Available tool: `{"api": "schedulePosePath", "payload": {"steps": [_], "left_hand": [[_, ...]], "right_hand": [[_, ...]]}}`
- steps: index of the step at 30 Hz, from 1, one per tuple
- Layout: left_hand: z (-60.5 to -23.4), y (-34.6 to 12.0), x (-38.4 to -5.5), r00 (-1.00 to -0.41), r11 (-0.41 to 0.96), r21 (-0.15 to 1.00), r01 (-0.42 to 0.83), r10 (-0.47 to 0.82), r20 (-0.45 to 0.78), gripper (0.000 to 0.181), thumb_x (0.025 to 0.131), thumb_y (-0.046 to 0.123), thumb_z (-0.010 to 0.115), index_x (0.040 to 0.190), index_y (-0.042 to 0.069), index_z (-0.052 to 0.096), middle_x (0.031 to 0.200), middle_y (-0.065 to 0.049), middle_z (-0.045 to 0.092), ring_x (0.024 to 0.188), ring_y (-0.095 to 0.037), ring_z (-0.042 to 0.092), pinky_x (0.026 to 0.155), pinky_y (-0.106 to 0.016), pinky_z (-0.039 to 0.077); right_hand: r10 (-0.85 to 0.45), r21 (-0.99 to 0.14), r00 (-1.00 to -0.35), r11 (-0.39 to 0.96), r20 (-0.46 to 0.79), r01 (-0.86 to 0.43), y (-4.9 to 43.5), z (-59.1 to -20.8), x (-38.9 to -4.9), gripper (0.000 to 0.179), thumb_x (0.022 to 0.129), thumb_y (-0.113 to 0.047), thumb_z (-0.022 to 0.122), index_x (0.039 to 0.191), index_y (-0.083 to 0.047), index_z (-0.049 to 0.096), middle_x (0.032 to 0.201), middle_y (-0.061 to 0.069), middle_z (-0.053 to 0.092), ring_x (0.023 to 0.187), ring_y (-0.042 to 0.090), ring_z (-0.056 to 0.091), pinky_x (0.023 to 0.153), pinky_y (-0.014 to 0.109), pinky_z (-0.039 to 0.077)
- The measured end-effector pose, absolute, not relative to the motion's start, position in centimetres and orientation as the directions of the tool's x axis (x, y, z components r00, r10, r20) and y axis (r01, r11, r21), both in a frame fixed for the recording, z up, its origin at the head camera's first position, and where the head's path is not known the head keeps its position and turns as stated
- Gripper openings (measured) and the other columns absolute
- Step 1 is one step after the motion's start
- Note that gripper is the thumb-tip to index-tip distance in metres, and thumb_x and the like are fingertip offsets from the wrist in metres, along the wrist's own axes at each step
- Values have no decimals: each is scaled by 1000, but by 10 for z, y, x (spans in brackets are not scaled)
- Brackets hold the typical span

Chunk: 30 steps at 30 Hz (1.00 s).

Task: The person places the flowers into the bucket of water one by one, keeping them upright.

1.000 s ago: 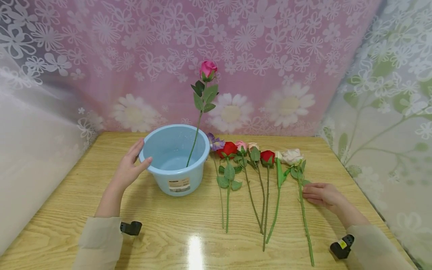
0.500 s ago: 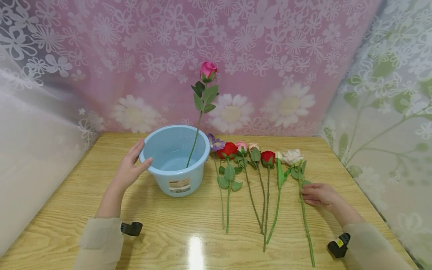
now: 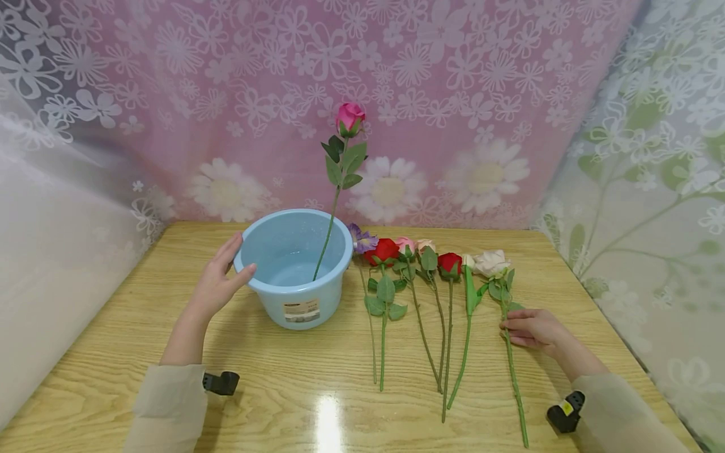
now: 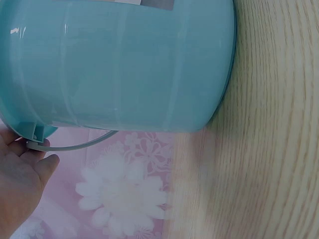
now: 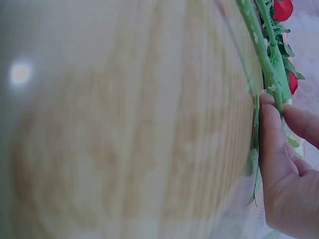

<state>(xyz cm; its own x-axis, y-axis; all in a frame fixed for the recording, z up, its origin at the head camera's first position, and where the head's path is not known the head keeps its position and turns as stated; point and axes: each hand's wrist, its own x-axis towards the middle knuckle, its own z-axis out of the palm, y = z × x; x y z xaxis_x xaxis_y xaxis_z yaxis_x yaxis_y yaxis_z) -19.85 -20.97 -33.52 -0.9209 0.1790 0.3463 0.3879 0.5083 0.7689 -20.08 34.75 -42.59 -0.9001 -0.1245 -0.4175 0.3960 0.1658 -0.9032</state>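
My left hand (image 3: 218, 280) holds the left rim of a light blue plastic bucket (image 3: 300, 308), its thumb at the rim's front. In the left wrist view, the fingers lie by the lug of the bucket's handle (image 4: 79, 147). A pink rose (image 3: 350, 119) leans upright inside the bucket. At the right, my right hand (image 3: 535, 330) pinches the green stem of a white rose (image 3: 491, 264) lying on the table. In the right wrist view, the stem (image 5: 264, 64) passes between thumb and fingers.
Between bucket and right hand lie a purple flower (image 3: 362, 240), a red rose (image 3: 382, 251), a light pink rose (image 3: 405, 245), a peach flower (image 3: 425, 244), another red rose (image 3: 450, 265) and a green-leaved flower (image 3: 470, 289). Patterned curtains (image 3: 283, 94) stand behind the wooden table (image 3: 272, 390).
My right hand has moved slightly left, and its fingers have come round the white rose's stem. The left hand and bucket look unchanged.
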Motion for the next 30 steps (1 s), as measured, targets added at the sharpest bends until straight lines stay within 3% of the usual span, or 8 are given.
{"api": "schedulePosePath", "payload": {"steps": [18, 25, 30], "left_hand": [[-334, -209, -198, -918, 506, 767, 394, 182, 351, 63, 87, 10, 54, 135, -12, 19, 141, -27, 13, 128, -39, 14, 101, -52, 20], [-335, -210, -198, -919, 509, 766, 392, 183, 349, 63, 88, 12, 54, 135, -11, 19, 141, -27, 13, 128, -39, 14, 101, -52, 20], [-336, -210, -199, -919, 510, 766, 391, 181, 349, 63, 88, 12, 54, 135, -11, 19, 141, -26, 13, 128, -39, 14, 101, -52, 20]], "right_hand": [[-114, -932, -926, 84, -360, 352, 351, -420, -197, 39, 86, 0, 53, 118, 15, 36, 81, -1, 64, 70, 11, 62, 64, 23, 53], [-136, -948, -941, -28, -310, 316, 352, -408, -194, 15, 87, 1, 52, 102, -2, 50, 81, 2, 65, 70, 13, 63, 63, 23, 53], [-147, -954, -952, -98, -267, 283, 352, -398, -193, 16, 87, 0, 52, 100, -6, 49, 83, 2, 65, 73, 14, 63, 65, 23, 53]]}}
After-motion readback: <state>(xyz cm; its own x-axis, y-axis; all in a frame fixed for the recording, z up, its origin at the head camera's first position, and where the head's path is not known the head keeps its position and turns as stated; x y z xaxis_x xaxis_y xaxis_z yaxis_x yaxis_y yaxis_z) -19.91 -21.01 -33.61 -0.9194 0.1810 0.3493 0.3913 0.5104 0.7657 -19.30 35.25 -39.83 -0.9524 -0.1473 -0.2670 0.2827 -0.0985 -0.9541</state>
